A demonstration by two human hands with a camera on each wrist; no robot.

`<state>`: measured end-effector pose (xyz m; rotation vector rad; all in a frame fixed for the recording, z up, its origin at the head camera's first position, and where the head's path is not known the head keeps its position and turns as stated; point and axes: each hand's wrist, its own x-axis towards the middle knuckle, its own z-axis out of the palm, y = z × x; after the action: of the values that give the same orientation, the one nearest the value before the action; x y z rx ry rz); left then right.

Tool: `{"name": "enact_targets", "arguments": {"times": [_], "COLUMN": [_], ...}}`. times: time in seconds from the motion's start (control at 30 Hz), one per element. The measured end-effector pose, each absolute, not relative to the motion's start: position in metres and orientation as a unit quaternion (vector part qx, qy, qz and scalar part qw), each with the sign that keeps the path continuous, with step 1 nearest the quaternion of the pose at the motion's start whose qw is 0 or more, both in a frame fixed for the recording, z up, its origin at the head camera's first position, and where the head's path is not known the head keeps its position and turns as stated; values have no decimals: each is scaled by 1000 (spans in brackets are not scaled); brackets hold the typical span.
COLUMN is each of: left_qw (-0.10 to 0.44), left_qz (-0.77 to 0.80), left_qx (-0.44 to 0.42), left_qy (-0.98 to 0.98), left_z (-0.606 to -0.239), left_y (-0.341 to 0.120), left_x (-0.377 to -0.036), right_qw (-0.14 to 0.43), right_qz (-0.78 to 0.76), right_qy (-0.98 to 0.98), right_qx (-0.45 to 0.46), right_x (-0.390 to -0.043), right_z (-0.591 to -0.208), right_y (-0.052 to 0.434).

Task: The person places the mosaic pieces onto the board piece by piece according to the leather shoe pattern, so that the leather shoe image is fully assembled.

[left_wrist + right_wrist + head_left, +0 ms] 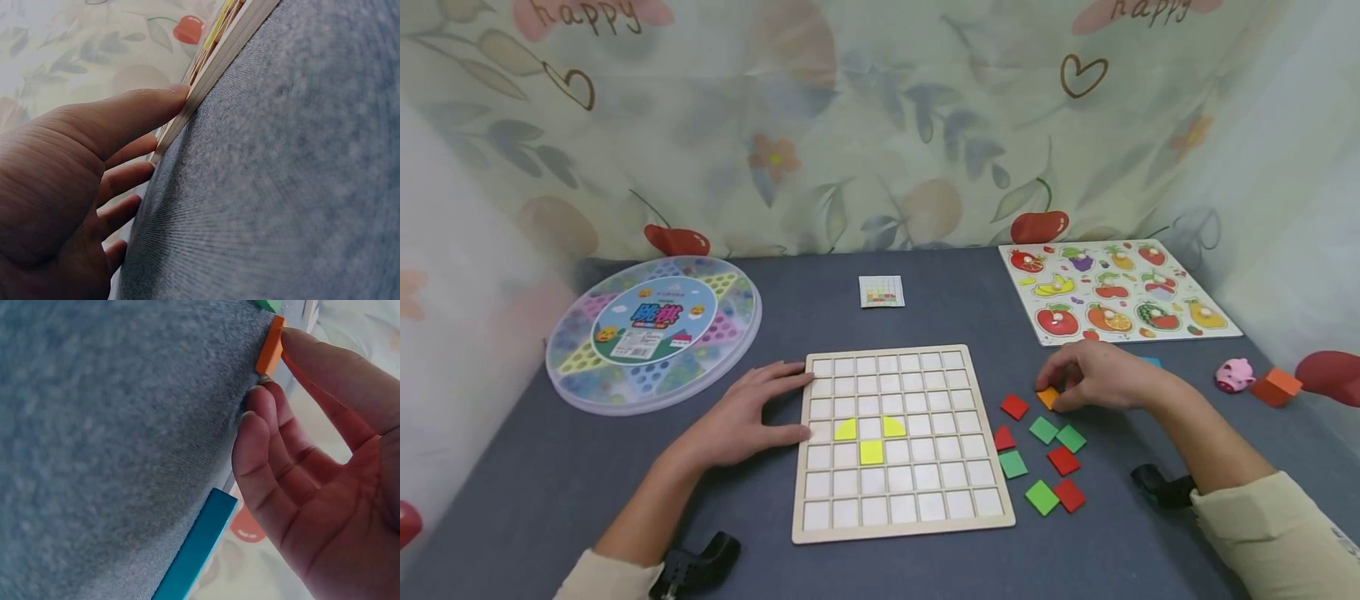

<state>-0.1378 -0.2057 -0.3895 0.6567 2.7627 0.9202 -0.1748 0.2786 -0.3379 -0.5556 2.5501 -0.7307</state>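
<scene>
Orange tile (1048,397); yellow pieces (870,439); grey tablecloth (550,467); floral backdrop (850,125).

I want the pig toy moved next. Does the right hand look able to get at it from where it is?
Probably yes: the right hand pinches an orange tile, and only bare table lies between it and the pig.

open felt (940,292) behind grid board (992,527), loose tiles (1045,430) (red, green) crowding its right

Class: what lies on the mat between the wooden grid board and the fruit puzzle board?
In the head view, loose red and green tiles and the right hand pinching an orange tile.
</scene>
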Motion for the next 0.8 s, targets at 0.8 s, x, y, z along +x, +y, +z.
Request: {"name": "enact_targets", "arguments": {"times": [0.8], "left_qw": [83], "left_qz": [300], "left_qx": [218], "left_qy": [925], "left_z": [-390], "left_y": [-205], "left_x": [-140], "right_qw": [257], "right_qz": [-355], "right_qy": [882], "right_qx": [-173], "right_x": [-180], "right_z": [-316], "right_y": [242]}}
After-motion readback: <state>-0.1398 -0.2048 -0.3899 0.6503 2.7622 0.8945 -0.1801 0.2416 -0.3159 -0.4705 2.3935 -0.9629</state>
